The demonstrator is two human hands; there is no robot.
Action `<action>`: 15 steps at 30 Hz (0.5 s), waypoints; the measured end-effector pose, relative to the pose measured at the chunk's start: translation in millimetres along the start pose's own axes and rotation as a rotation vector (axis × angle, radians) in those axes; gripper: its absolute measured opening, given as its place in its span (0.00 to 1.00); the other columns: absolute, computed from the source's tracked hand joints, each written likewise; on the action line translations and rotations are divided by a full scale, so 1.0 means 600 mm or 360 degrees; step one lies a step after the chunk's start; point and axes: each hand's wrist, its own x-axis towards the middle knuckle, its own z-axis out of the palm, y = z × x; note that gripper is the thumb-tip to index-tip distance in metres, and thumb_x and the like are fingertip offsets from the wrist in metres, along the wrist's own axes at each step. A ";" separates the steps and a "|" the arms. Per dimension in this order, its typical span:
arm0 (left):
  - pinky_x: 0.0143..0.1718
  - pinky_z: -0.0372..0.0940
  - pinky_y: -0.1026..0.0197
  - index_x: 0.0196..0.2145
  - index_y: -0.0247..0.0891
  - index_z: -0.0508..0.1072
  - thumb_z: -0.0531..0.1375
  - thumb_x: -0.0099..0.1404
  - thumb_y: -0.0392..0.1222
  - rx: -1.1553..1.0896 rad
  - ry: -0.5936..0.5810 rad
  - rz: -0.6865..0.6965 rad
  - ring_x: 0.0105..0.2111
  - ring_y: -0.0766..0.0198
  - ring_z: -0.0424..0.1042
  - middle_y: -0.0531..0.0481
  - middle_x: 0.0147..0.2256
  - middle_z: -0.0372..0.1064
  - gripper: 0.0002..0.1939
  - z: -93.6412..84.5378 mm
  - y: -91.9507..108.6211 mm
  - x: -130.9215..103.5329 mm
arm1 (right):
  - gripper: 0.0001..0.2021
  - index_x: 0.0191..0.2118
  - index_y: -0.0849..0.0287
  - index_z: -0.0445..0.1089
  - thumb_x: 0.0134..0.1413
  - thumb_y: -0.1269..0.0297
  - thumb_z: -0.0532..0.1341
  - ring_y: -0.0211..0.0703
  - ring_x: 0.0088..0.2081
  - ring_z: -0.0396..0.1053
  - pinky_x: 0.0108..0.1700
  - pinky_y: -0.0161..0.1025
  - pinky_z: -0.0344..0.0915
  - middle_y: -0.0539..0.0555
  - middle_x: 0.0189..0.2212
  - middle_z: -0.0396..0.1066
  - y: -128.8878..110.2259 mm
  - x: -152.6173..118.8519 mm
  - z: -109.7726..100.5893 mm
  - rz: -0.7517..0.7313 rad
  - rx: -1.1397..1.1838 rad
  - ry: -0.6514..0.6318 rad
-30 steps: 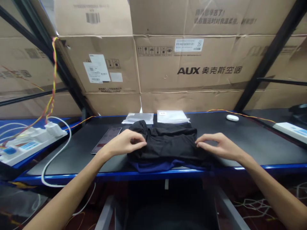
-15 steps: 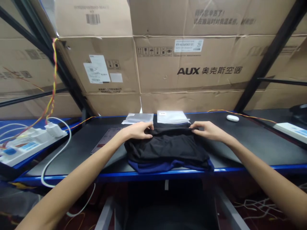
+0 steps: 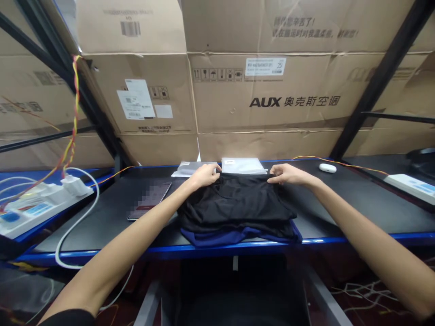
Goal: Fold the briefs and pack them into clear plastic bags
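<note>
A black garment [image 3: 244, 199] lies spread in front of me, its exact kind unclear. Under its near edge shows a dark blue cloth [image 3: 224, 236], reaching the front of the table. My left hand [image 3: 207, 175] pinches the garment's far left corner between thumb and fingers. At the far right corner, my right hand [image 3: 283, 175] grips the same edge, which is stretched between the two hands. Just beyond that edge lie two flat packets, a greyish plastic one [image 3: 190, 168] on the left and a white one [image 3: 243, 165] on the right.
A phone [image 3: 149, 201] lies left of the garment on the black tabletop [image 3: 340, 203]. White power strips [image 3: 44, 203] with cables stand at both sides. A small white case [image 3: 327, 168] sits at the back right. Cardboard [image 3: 265, 117] walls the back between black metal posts.
Both hands have moved slightly away from me, carrying the garment's upper layer to the far edge. The fold there is now flattened out.
</note>
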 end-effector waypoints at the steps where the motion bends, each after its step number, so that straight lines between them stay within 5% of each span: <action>1: 0.35 0.65 0.60 0.45 0.39 0.76 0.56 0.63 0.40 0.0025 -0.0002 0.0002 0.31 0.58 0.74 0.50 0.28 0.75 0.15 0.008 0.000 0.000 | 0.25 0.32 0.56 0.65 0.37 0.42 0.70 0.40 0.25 0.64 0.28 0.38 0.61 0.45 0.22 0.65 0.003 0.001 0.003 0.0004 -0.0073 -0.0015; 9: 0.45 0.68 0.56 0.46 0.40 0.79 0.55 0.67 0.42 0.0153 0.0098 0.0063 0.41 0.54 0.76 0.44 0.40 0.77 0.15 0.020 0.001 -0.021 | 0.31 0.43 0.57 0.68 0.39 0.36 0.67 0.45 0.30 0.66 0.31 0.39 0.60 0.49 0.29 0.70 0.000 -0.011 0.016 0.0000 -0.0559 0.0024; 12: 0.51 0.67 0.56 0.48 0.38 0.77 0.54 0.70 0.45 0.0106 0.0210 0.0183 0.46 0.55 0.74 0.43 0.47 0.75 0.17 0.006 0.008 -0.031 | 0.28 0.43 0.56 0.68 0.47 0.36 0.63 0.47 0.30 0.68 0.33 0.41 0.62 0.52 0.30 0.71 -0.009 -0.019 0.024 0.0016 -0.0678 0.0230; 15: 0.58 0.62 0.56 0.53 0.40 0.74 0.53 0.71 0.52 0.0014 0.0079 0.0372 0.54 0.56 0.70 0.45 0.53 0.72 0.20 -0.009 0.025 -0.054 | 0.23 0.45 0.55 0.70 0.55 0.41 0.59 0.51 0.36 0.71 0.39 0.45 0.66 0.56 0.36 0.75 -0.024 -0.028 0.040 -0.0200 -0.0703 0.0484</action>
